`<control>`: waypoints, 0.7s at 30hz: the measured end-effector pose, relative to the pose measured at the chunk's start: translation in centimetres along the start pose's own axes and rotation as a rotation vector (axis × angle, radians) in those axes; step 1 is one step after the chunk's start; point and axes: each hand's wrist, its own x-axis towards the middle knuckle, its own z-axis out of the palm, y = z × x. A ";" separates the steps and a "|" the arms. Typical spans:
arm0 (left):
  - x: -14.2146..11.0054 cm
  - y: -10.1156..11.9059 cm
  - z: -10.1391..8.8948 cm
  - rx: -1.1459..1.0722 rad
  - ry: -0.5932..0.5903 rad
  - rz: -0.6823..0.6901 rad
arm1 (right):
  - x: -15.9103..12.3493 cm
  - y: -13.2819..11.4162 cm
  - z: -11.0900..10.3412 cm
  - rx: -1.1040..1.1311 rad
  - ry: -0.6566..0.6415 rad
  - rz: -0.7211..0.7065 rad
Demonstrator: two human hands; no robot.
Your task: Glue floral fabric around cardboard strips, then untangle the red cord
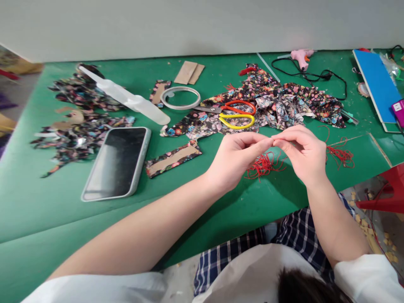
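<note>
My left hand (238, 155) and my right hand (303, 153) meet at the fingertips above the table. Thumb and forefinger are pinched together on each; whatever sits between them is too small to make out. Below the fingers lies a tangle of red thread (263, 165), partly covered by my left hand. Another bunch of red thread (341, 155) rests just right of my right hand, one strand curling up beside it. Behind the hands, scissors (236, 115) with one red and one yellow handle lie on dark floral fabric (274, 101).
On the green table (176, 176) lie a phone (116, 164), fabric-edged cardboard strips (173, 159), a tape roll (162, 97), a white plastic bottle (126, 97) and fabric scraps (82, 139). A pink glue gun (302, 58) with a black cord and a blue board (375, 84) are at right.
</note>
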 end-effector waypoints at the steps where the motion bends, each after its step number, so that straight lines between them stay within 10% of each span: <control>1: 0.0 0.0 0.0 -0.013 -0.001 -0.002 | 0.0 0.0 0.0 0.008 -0.005 0.005; 9: -0.1 -0.1 0.0 0.060 0.091 0.104 | -0.4 0.3 0.0 0.303 -0.152 0.196; 21: -0.9 0.6 0.1 0.391 0.186 0.296 | -0.2 -0.7 0.4 0.303 -0.012 0.207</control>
